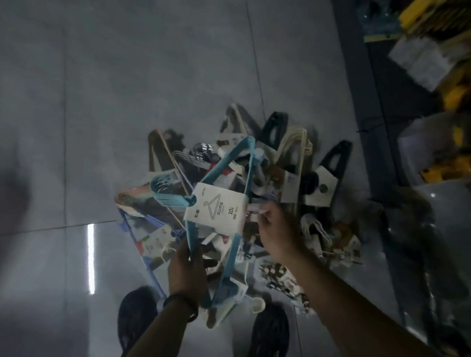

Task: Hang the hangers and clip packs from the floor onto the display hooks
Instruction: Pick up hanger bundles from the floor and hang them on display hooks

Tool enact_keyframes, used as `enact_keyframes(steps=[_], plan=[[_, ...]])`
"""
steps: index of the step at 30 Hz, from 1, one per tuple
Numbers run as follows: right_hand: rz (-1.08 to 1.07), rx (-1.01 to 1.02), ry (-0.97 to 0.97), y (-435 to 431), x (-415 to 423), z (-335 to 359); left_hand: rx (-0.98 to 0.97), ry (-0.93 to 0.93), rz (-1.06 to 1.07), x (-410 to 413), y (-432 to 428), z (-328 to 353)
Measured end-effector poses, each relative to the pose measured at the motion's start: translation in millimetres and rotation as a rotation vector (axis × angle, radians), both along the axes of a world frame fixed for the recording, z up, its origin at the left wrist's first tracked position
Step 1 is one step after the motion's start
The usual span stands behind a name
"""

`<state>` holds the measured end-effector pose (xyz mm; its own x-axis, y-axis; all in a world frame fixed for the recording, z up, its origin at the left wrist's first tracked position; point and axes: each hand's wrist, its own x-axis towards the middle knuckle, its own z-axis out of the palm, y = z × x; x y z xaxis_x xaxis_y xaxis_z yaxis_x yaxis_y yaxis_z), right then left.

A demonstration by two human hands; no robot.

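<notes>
While the tiled floor carries a heap of hanger packs, the blue hanger pack is held above it. The left grip clenches its lower left bar, below the white label. The right grip pinches that label's right edge.

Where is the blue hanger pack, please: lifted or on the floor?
Lifted: the left hand grips the blue hanger pack above the pile.
</notes>
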<state>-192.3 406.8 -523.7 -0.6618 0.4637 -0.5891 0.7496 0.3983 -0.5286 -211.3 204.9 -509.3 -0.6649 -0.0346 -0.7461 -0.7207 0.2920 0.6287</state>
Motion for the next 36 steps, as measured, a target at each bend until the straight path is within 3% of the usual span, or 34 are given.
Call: enact_keyframes(steps=[2, 5, 11, 17, 21, 25, 31, 36], plan=[[0.280, 0.197, 0.013, -5, -28, -14, 0.001, 0.000, 0.086, -17, -9, -6], [0.597, 0.276, -0.099, -18, -61, -47, -0.031, 0.015, 0.155, -35, -24, -20], [0.726, 0.308, -0.433, -27, -77, -93, -0.076, -0.016, 0.218, -44, -64, -52], [0.677, 0.231, -0.354, -38, -61, -75, -0.031, -0.009, 0.303, -36, -84, -43], [0.730, 0.375, -0.281, -35, -58, -43, -0.073, -0.012, 0.342, -30, -86, -24], [0.742, 0.385, -0.251, -29, -62, -9, -0.114, 0.035, 0.380, -37, -107, -4], [0.316, -0.019, -0.099, -20, -49, 31, -0.213, 0.027, 0.367, -27, -137, -7], [0.154, -0.025, 0.036, -57, -24, 54, -0.123, -0.131, 0.311, 2, -114, -28]])
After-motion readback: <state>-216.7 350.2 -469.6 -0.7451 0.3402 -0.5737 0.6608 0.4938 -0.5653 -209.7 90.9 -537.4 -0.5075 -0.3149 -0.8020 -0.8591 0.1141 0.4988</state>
